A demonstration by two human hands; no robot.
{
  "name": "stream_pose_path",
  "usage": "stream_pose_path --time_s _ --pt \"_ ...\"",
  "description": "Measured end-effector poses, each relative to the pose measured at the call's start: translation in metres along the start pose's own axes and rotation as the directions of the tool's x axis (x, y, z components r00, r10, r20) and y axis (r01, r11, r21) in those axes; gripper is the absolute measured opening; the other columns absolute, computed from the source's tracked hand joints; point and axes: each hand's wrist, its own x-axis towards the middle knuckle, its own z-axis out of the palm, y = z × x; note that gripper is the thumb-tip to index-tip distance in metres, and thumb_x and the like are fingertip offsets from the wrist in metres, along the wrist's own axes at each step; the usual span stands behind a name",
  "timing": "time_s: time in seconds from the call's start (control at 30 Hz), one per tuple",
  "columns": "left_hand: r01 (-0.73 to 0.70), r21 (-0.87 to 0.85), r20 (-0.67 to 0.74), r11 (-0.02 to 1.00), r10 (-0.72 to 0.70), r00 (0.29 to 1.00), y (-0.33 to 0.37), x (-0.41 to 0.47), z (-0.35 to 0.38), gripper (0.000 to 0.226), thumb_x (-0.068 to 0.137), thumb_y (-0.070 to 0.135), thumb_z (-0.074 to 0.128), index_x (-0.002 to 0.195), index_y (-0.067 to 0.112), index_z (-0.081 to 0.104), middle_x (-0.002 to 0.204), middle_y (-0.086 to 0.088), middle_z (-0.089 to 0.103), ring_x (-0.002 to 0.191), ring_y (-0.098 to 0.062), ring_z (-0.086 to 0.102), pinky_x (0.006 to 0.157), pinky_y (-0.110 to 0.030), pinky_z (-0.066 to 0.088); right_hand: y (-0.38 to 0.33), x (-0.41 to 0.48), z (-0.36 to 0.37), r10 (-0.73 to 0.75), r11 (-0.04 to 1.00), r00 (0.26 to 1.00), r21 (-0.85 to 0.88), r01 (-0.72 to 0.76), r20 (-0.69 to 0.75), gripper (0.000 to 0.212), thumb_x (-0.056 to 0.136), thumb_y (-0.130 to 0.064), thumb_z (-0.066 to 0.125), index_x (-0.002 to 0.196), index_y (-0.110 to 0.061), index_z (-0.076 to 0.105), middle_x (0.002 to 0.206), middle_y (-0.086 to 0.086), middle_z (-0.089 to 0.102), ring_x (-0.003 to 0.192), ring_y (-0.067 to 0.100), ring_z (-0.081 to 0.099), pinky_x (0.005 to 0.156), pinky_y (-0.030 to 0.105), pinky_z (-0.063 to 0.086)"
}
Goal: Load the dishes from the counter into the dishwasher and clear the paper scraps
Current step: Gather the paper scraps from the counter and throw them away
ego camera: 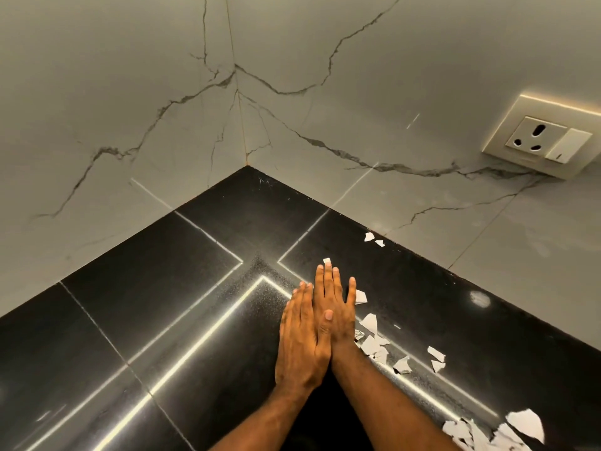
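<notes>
Torn paper scraps [523,426] lie heaped at the near right. A loose trail [370,343] runs along the counter [162,304] to my right hand [335,307]. It lies flat, fingers straight, holding nothing, and touches my equally flat left hand [300,340]. I judge the step a sweep: keep both palms down and rake rightward toward the heap. Two far scraps [369,236] sit against the wall [422,206]. Open counter lies left. No dishes show.
</notes>
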Motion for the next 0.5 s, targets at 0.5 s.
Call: stream_pose_path --time_s 0.5 --pt "-0.173 0.392 0.182 0.904 0.108 0.977 -0.004 0.003 0.016 0.071 0.100 0.066 -0.005 0.161 0.039 0.020 0.166 0.023 0.016 0.155 -0.001 0.006 0.128 -0.037 0.008 0.096 -0.119 -0.076 -0.204 0.843 0.976 0.521 0.135 0.077 0.040 0.101 -0.030 0.052 0.140 -0.034 0.062 0.149 -0.017 0.055 0.144 -0.005 0.037 0.125 0.019 0.015"
